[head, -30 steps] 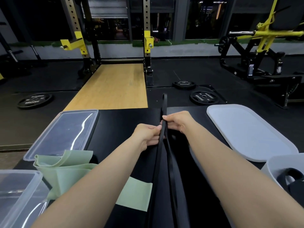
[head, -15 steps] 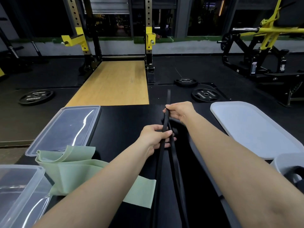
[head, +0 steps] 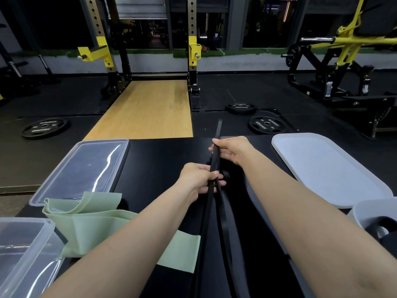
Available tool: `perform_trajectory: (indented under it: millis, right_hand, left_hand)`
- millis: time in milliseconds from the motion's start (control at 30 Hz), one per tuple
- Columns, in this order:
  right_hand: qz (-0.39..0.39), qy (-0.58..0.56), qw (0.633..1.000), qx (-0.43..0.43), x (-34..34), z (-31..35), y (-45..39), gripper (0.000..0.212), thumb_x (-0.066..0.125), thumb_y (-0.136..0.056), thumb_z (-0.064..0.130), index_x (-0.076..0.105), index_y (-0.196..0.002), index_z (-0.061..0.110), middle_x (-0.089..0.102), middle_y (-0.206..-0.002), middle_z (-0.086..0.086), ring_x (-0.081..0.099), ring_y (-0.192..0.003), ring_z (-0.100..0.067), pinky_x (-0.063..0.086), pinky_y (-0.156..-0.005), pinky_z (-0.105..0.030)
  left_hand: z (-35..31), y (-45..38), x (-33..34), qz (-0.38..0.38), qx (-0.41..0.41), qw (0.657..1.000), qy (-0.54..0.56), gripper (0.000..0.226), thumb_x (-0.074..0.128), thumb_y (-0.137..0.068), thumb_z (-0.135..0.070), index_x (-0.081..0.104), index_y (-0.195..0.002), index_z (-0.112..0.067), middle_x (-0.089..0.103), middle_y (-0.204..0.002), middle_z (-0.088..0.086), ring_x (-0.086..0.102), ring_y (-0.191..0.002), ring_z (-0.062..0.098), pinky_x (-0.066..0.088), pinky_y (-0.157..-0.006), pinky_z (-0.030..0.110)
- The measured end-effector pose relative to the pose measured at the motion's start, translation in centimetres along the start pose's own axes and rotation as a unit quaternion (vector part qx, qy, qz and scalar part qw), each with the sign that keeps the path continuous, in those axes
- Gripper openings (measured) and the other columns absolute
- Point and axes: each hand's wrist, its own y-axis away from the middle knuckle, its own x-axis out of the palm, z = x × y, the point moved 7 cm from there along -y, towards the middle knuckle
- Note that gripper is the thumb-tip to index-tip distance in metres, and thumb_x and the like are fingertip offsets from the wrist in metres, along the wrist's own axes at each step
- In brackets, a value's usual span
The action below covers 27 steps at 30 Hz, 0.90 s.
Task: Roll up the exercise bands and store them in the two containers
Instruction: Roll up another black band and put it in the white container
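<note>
We keep the black band (head: 211, 203) taut and flat along the middle of the black table (head: 159, 160), strands stacked, before rolling from the far tip. Left hand (head: 198, 179) grips both strands nearer; right hand (head: 233, 150) pinches farther, fingers probably curled. Band looks narrow, glossy, doubled.

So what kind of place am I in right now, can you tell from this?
Almost certainly a gym. A squat rack with yellow hooks stands over a wooden lifting platform, weight plates lie on the black rubber floor, and a yellow and black plate-loaded machine sits at the far right.
</note>
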Motion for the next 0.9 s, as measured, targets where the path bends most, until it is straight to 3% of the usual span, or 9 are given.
perform_trajectory:
  millis: [67,167,267,367,500,600,700,800,900]
  right_hand:
    - [0.026,-0.001,1.000,0.015,0.2,-0.3,0.5,0.023,0.067,-0.084,0.001,0.058,-0.103,-0.009,0.066,-0.080,-0.016,0.069,-0.060,-0.020,0.057,-0.053,-0.025]
    - [0.061,0.020,0.997,0.033,0.1,-0.8,1.5,0.008,0.065,-0.086,0.002,0.063,-0.088,-0.005,0.070,-0.076,-0.014,0.071,-0.066,-0.021,0.059,-0.062,-0.026]
    - [0.076,0.036,0.996,0.038,-0.3,-1.3,2.4,0.004,0.063,-0.085,-0.005,0.063,-0.082,-0.003,0.070,-0.071,-0.012,0.070,-0.062,-0.020,0.059,-0.059,-0.025]
    - [0.051,0.080,0.995,0.027,-0.6,-1.8,2.8,0.009,0.063,-0.082,-0.011,0.063,-0.085,-0.002,0.068,-0.074,-0.012,0.068,-0.060,-0.017,0.057,-0.054,-0.022]
    - [0.031,0.111,0.993,0.016,-0.3,-2.1,2.5,0.009,0.065,-0.081,-0.011,0.064,-0.083,-0.002,0.067,-0.076,-0.013,0.067,-0.066,-0.021,0.057,-0.060,-0.025]
    - [0.024,0.121,0.992,0.016,0.0,-2.1,2.3,0.010,0.066,-0.079,-0.011,0.064,-0.084,-0.003,0.067,-0.076,-0.014,0.068,-0.065,-0.023,0.059,-0.062,-0.027]
    - [0.013,0.124,0.992,0.004,0.1,-1.7,2.3,0.010,0.067,-0.079,-0.012,0.065,-0.084,-0.003,0.067,-0.072,-0.014,0.067,-0.054,-0.018,0.057,-0.052,-0.023]
    - [-0.002,0.135,0.991,-0.013,0.2,-1.5,2.2,0.011,0.067,-0.079,-0.010,0.065,-0.078,0.000,0.066,-0.069,-0.012,0.065,-0.046,-0.014,0.054,-0.047,-0.021]
    - [-0.019,0.141,0.990,-0.022,0.2,-1.5,1.7,0.006,0.069,-0.079,-0.006,0.069,-0.080,0.000,0.069,-0.073,-0.013,0.067,-0.055,-0.017,0.054,-0.049,-0.021]
  left_hand:
    - [0.1,-0.1,-0.2,-0.004,-0.009,1.000,0.007,0.016,0.054,-0.091,0.004,0.061,-0.105,0.004,0.069,-0.084,0.013,0.069,-0.062,0.017,0.059,-0.062,0.030]
    - [-0.1,0.0,-0.5,-0.013,-0.012,1.000,0.015,0.015,0.051,-0.092,0.006,0.060,-0.104,0.005,0.067,-0.081,0.013,0.068,-0.054,0.016,0.059,-0.055,0.028]
    - [-0.3,0.0,-0.8,-0.025,-0.012,0.999,0.020,0.023,0.050,-0.091,0.008,0.057,-0.113,0.007,0.068,-0.082,0.014,0.068,-0.051,0.016,0.058,-0.051,0.027]
    - [-0.4,0.0,-1.0,-0.026,-0.008,1.000,0.015,0.027,0.051,-0.092,0.005,0.055,-0.118,0.006,0.068,-0.083,0.013,0.069,-0.055,0.016,0.058,-0.052,0.026]
    - [-0.6,0.1,-1.0,-0.024,0.008,1.000,-0.003,0.020,0.049,-0.096,-0.004,0.056,-0.113,0.003,0.069,-0.089,0.014,0.069,-0.062,0.017,0.059,-0.061,0.028]
    - [-1.1,0.1,-1.2,-0.032,0.023,0.999,-0.016,0.006,0.047,-0.097,-0.007,0.051,-0.101,-0.005,0.069,-0.093,0.019,0.069,-0.067,0.023,0.059,-0.062,0.032]
    - [-1.5,0.1,-1.1,-0.034,0.034,0.998,-0.038,0.007,0.047,-0.098,-0.010,0.048,-0.091,-0.010,0.069,-0.095,0.020,0.070,-0.070,0.026,0.058,-0.068,0.038]
    - [-1.7,0.2,-0.9,-0.023,0.033,0.998,-0.049,0.007,0.049,-0.098,-0.015,0.053,-0.095,-0.010,0.069,-0.097,0.018,0.070,-0.073,0.026,0.059,-0.068,0.039]
    - [-1.5,0.1,-0.6,-0.005,0.019,0.999,-0.047,0.014,0.051,-0.097,-0.018,0.061,-0.100,-0.009,0.067,-0.098,0.013,0.070,-0.073,0.023,0.059,-0.064,0.035]
